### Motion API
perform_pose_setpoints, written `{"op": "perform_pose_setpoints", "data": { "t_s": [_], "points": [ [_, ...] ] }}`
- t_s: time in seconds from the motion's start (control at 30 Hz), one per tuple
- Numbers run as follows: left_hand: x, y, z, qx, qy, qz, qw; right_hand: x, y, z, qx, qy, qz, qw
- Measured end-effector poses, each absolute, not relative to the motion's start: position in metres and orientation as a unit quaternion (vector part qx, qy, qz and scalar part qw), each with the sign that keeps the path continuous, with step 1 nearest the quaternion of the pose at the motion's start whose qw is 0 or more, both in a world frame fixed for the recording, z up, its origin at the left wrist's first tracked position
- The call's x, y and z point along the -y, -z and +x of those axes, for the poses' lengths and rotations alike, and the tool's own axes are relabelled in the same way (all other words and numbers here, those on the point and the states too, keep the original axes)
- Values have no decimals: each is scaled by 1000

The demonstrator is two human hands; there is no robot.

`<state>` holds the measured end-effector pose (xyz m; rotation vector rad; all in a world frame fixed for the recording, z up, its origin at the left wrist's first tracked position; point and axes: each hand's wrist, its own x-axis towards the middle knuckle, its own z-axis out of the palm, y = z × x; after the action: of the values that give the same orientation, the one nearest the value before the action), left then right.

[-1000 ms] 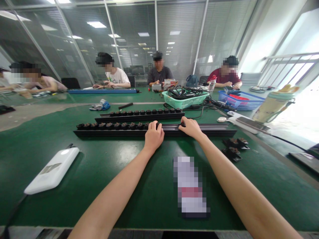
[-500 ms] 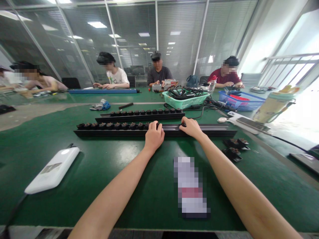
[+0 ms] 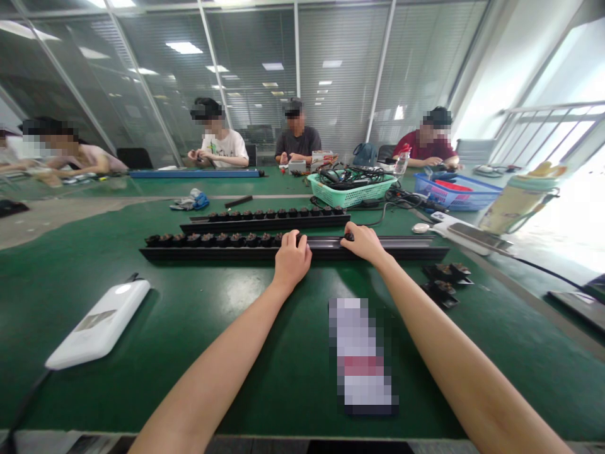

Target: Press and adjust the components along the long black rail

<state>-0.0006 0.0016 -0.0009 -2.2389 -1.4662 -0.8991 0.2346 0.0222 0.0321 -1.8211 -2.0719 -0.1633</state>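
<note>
Near black rail (image 3: 326, 253) lies left to right across green tabletop (image 3: 212, 334), row of black modules (image 3: 222, 240) along its left half. Left hand (image 3: 293, 258) curled over rail at row's right end; cannot tell whether it grips one. Right hand (image 3: 363, 243), apart from left, pinches small black part (image 3: 349, 237) at rail's bare stretch. Far rail (image 3: 267, 222) just beyond. Loose modules (image 3: 444, 285) at right.

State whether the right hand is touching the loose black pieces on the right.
Apart. The head view shows the right hand at the front black rail, with green tabletop visible between that hand and the loose black pieces.
</note>
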Motion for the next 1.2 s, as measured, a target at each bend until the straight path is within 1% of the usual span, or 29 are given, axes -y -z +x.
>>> {"op": "perform_pose_setpoints", "data": {
  "t_s": [1.2],
  "points": [
    [-2, 1, -1, 512, 311, -783, 166, -24, -32, 238, 736, 41, -649, 186]
  ]
}}
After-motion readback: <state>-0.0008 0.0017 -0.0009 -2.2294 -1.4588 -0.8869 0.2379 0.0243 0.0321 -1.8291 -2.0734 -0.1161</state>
